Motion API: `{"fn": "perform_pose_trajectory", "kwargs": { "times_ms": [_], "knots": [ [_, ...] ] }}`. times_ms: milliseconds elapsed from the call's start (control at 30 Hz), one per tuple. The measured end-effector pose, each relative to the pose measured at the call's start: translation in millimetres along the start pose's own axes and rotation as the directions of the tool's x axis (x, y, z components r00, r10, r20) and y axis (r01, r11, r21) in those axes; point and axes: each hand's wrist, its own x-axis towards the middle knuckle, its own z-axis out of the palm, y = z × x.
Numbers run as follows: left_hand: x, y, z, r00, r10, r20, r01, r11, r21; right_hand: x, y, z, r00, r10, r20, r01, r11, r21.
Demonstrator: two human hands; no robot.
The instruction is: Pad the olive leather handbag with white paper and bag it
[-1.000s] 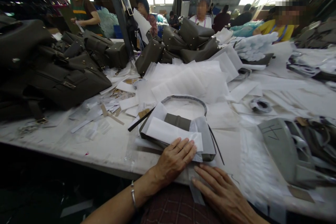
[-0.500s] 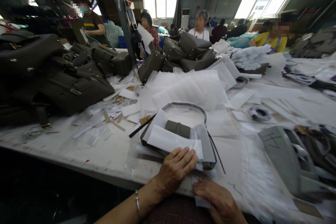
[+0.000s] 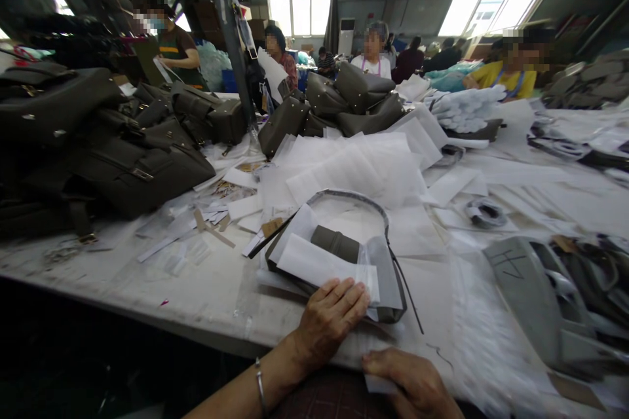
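Observation:
A dark olive handbag (image 3: 393,315) lies on the table before me, with white foam sheets (image 3: 319,265) laid over it and a dark flap showing between them. Its wrapped handle (image 3: 354,196) arches behind it, and thin dark straps trail at both sides. My left hand (image 3: 334,317) rests flat on the near edge of the bag and its sheets, fingers stretched out. Closer to me, at the table edge, my right hand (image 3: 410,376) is closed on a translucent sheet (image 3: 381,385), which pokes out below the fingers.
Dark bags (image 3: 113,157) are heaped at the left, and more bags (image 3: 339,101) stand at the back. White foam sheets (image 3: 363,163) are piled behind the handbag. At right lie a wrapped coil (image 3: 485,212) and a grey bin (image 3: 531,301). Several people work beyond the table.
The handbag has shifted slightly to the right and nearer me. My right hand has drawn back a little toward me with the translucent sheet. My left hand stays pressed on the bag.

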Motion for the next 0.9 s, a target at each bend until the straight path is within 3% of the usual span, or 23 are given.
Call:
{"fn": "perform_pose_trajectory", "kwargs": {
  "times_ms": [233,367,533,667,900],
  "knots": [
    [6,-1,-7.9,1.0,-0.025,0.014,0.026,0.995,-0.099,57,9,-27,0.998,0.063,0.02,-0.058,0.981,-0.184],
    [17,3,-19.9,0.987,-0.152,0.053,0.161,0.951,-0.263,75,36,-32,0.983,0.168,0.069,-0.141,0.944,-0.297],
    [27,9,-26.5,0.957,-0.287,0.04,0.281,0.891,-0.357,81,67,-28,0.921,0.35,0.172,-0.283,0.903,-0.323],
    [31,9,-25.5,0.951,-0.309,0.025,0.296,0.879,-0.374,85,70,-26,0.934,0.333,0.13,-0.292,0.92,-0.261],
    [34,6,-23.6,0.953,-0.303,-0.016,0.276,0.889,-0.365,98,48,-29,0.969,0.248,-0.017,-0.245,0.941,-0.232]
  ]
}}
